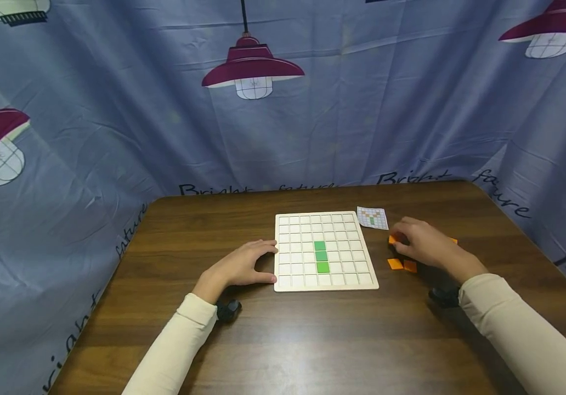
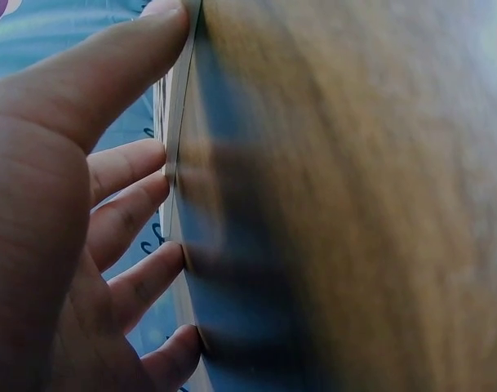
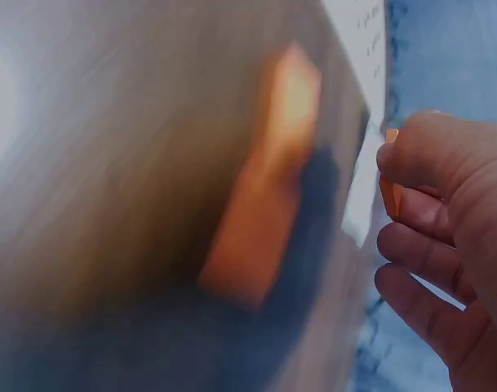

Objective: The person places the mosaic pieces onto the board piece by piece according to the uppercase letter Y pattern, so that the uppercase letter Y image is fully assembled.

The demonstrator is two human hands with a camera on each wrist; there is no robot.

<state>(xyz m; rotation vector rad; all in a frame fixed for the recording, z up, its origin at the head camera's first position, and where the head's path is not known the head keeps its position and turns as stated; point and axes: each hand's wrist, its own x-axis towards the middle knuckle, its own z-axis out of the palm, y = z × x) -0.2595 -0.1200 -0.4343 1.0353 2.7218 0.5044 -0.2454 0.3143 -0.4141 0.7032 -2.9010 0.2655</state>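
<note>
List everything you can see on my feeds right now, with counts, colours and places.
grid board: one, pale with white cells, mid-table
green tiles: three, green, in a column on the board
orange tiles: at least four, orange, one pinched, others on the table around the right hand
pattern card: one, white with coloured squares, by the board's far right corner
table: one, brown, beneath everything
curtain: blue with printed lamps, behind
sleeves: two, cream, on the forearms
left hand: one, touching the board's left edge
right hand: one, pinching an orange tile

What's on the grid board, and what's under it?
Three green tiles lie in one column on the grid board. Around it shows the wooden table; anything directly beneath is covered.
</note>
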